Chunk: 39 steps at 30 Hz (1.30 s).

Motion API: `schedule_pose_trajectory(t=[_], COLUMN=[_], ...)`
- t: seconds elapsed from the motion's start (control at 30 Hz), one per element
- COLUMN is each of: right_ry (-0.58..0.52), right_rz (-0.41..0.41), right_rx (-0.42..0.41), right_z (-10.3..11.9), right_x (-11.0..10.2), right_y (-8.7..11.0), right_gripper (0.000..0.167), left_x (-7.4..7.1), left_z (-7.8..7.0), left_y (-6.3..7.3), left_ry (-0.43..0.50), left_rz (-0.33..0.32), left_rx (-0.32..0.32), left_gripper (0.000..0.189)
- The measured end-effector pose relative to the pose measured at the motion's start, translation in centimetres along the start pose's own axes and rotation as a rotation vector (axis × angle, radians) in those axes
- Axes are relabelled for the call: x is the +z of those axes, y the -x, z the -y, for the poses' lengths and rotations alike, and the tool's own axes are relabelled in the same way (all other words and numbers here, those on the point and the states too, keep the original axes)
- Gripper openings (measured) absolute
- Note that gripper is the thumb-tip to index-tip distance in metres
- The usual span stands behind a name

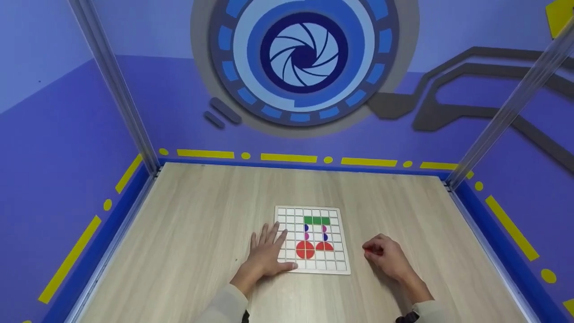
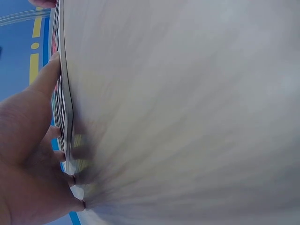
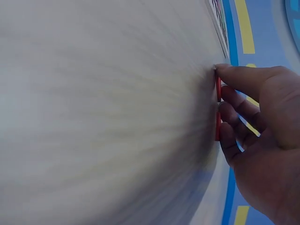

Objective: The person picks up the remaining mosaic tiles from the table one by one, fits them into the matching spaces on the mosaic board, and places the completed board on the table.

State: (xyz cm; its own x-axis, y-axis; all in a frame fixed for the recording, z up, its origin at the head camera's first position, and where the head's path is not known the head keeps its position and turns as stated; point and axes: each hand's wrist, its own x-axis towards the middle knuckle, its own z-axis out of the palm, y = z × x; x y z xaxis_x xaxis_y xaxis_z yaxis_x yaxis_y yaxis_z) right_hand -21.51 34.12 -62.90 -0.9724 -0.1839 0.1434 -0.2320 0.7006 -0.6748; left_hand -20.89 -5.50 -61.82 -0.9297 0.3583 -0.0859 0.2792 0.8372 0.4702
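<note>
A white gridded board (image 1: 323, 265) lies flat on the wooden table, bearing a green bar (image 1: 317, 220), small blue and pink half-rounds (image 1: 324, 232), a red circle (image 1: 305, 250) and a red half circle (image 1: 324, 246). My left hand (image 1: 267, 255) rests with spread fingers over the board's left edge, its thumb on the lower left squares. To the right of the board, my right hand (image 1: 389, 259) has curled fingers pinching small flat red pieces (image 3: 218, 88) low at the tabletop. Those pieces appear edge-on in the right wrist view, and their full shape is hidden.
The pale wooden table (image 1: 202, 202) extends around the board. Blue printed panels (image 1: 170, 103) stand behind it and at both sides, with clear posts (image 1: 506, 103) at the back corners. A tiny dark speck (image 1: 236, 259) lies left of the left hand.
</note>
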Motion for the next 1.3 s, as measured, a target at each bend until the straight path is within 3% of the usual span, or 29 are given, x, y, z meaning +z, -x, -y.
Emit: schedule_pose_trajectory(t=[0.17, 0.63, 0.97, 1.3], right_ry=[0.041, 0.092, 0.042, 0.001], right_rz=[-0.018, 0.005, -0.006, -0.040], right_rx=[-0.067, 0.056, 0.151, 0.156], right_z=[0.0, 0.9, 0.9, 0.4], right_x=[-0.1, 0.5, 0.9, 2.1], right_y=[0.0, -1.3, -1.7, -1.8], right_gripper=[0.016, 0.014, 0.016, 0.017], left_x=[0.1, -0.1, -0.4, 0.1], left_z=[0.1, -0.2, -0.4, -0.1], left_y=[0.0, 0.1, -0.1, -0.1], left_ry=[0.013, 0.009, 0.007, 0.015], left_rz=[-0.007, 0.010, 0.017, 0.011], left_rx=[0.005, -0.007, -0.003, -0.005], left_gripper=[0.103, 0.102, 0.103, 0.101])
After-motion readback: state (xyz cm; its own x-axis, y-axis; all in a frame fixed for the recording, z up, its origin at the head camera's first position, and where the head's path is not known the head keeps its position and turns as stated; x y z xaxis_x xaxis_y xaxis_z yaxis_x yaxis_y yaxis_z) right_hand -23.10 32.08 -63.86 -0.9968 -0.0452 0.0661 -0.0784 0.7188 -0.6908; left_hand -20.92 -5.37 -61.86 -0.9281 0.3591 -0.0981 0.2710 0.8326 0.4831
